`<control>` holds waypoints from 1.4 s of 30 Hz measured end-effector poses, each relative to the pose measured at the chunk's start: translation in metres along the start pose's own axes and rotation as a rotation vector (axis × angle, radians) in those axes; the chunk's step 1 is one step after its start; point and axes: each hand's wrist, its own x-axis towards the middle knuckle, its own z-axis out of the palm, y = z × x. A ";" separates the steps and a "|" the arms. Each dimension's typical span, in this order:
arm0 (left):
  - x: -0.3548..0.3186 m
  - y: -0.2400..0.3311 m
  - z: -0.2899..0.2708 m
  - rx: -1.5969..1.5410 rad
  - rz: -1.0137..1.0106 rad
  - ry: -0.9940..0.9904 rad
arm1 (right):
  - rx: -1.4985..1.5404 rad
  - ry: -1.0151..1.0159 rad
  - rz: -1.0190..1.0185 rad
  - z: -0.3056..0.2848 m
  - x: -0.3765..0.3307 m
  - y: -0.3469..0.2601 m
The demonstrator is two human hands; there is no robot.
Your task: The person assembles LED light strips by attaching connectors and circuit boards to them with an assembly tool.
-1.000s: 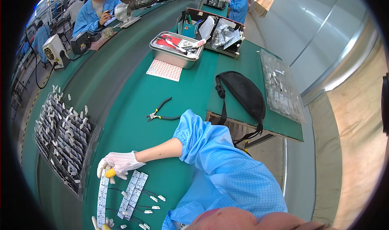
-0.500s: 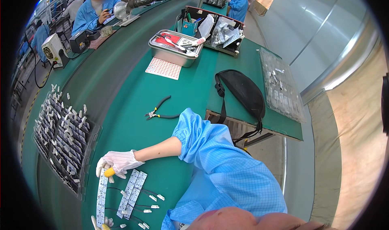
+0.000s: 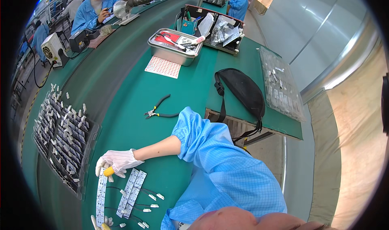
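Note:
A white LED circuit strip point(image 3: 101, 197) stands nearly lengthwise to me at the near left, over the green bench. My right hand point(image 3: 117, 164), in a white striped glove with a yellow thumb tip, is closed on its far end. My left hand point(image 3: 99, 224), gloved alike and partly cut off by the lower edge, pinches its near end. Thin dark wires run from the strip toward white connectors. Just right of it, two more LED strips point(image 3: 131, 193) lie side by side, with wires and white connectors point(image 3: 154, 206) trailing to the right.
A clear tray point(image 3: 91, 149) full of wired strips lies at left. Beyond my right arm are cutting pliers point(image 3: 156, 108), a metal box point(image 3: 170, 55) with tools, a sticker sheet point(image 3: 163, 67), a black parts bin point(image 3: 227, 47), a black pouch point(image 3: 243, 92) and a plastic tray point(image 3: 279, 84). Co-workers sit farther off.

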 end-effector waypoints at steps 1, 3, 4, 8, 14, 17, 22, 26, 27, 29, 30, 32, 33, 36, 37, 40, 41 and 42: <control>0.000 0.000 0.000 0.000 0.001 0.000 | -0.003 0.003 0.002 0.000 0.000 0.000; 0.000 -0.001 -0.001 -0.001 0.002 0.000 | -0.001 0.004 -0.005 0.000 0.000 0.001; 0.000 -0.001 -0.001 -0.002 0.002 -0.001 | 0.000 0.006 -0.011 0.000 0.000 0.002; -0.001 -0.002 -0.002 -0.004 0.003 -0.001 | 0.007 0.012 0.008 0.000 0.000 0.001; -0.001 -0.004 -0.003 -0.008 0.005 -0.002 | -0.009 0.019 0.003 0.001 -0.001 0.000; -0.002 -0.005 -0.004 -0.009 0.006 -0.002 | -0.002 0.017 0.005 0.000 -0.001 0.000; -0.002 -0.006 -0.006 -0.011 0.007 -0.002 | 0.008 0.012 -0.006 0.000 -0.001 0.001; -0.002 -0.007 -0.007 -0.013 0.008 -0.002 | 0.020 0.012 -0.007 0.000 0.000 0.003; -0.002 -0.008 -0.007 -0.014 0.008 -0.002 | 0.021 0.009 -0.011 0.000 0.000 0.003; -0.003 -0.008 -0.008 -0.015 0.008 -0.003 | 0.022 0.006 -0.015 0.000 0.000 0.004; -0.003 -0.009 -0.008 -0.015 0.009 -0.004 | 0.021 0.008 -0.015 0.000 0.000 0.004; -0.003 -0.009 -0.008 -0.016 0.009 -0.003 | 0.021 0.008 -0.015 0.000 0.000 0.004; -0.004 -0.009 -0.009 -0.016 0.010 -0.003 | 0.022 0.005 -0.021 0.000 0.000 0.004; -0.004 -0.010 -0.010 -0.018 0.010 -0.002 | 0.026 0.002 -0.020 0.000 0.000 0.003; -0.004 -0.010 -0.010 -0.018 0.011 -0.002 | 0.029 0.005 -0.013 0.000 -0.001 0.002; -0.003 -0.011 -0.010 -0.020 0.012 -0.003 | 0.031 0.005 -0.009 -0.001 0.000 0.003; -0.003 -0.011 -0.010 -0.021 0.013 -0.004 | 0.031 0.005 -0.009 -0.001 0.000 0.003; -0.003 -0.011 -0.010 -0.022 0.014 -0.004 | 0.030 0.005 -0.011 -0.002 0.000 0.003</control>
